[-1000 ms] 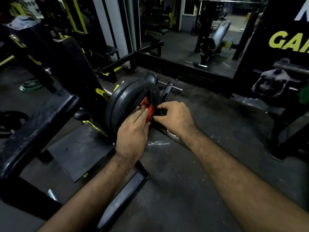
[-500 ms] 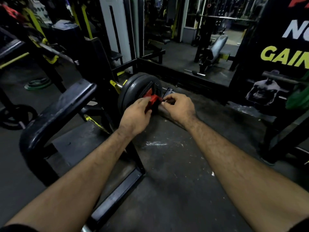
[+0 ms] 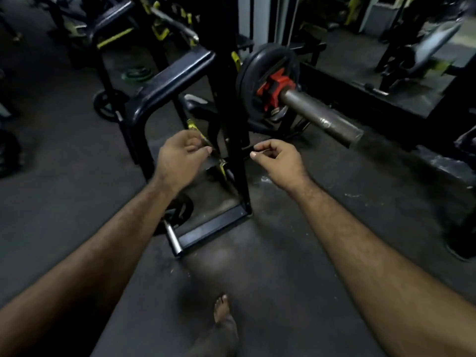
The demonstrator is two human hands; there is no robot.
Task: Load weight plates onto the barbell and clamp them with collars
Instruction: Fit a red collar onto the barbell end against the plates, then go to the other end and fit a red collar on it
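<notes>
Both of my hands hang empty in the gym's dim light: the left hand (image 3: 180, 155) with fingers loosely curled toward the thumb, the right hand (image 3: 277, 158) with fingertips drawn lightly together, pinching nothing that I can make out. They are apart from each other and well below the bar, in front of the black upright of the rack (image 3: 233, 112).

Above and beyond my right hand, the red collar (image 3: 274, 90) sits on the barbell sleeve (image 3: 319, 119), pressed up against the face of the outer black weight plate (image 3: 260, 70). At least two plates appear stacked behind it, though the motion blur keeps me from counting them for certain. The bare steel of the sleeve runs out past the collar toward me and to my right, unloaded to its end.

By my reading, this end of the bar is finished: plates on, collar set against them. Whether the collar's lever is fully locked I cannot tell from here. The far end of the barbell is hidden behind the rack, so its plates and collar remain an open question and may be what is left.

Loose plates (image 3: 134, 73) lie on the floor farther off to my left, and my bare foot (image 3: 222, 313) stands on the dark rubber floor (image 3: 257, 253) below.
</notes>
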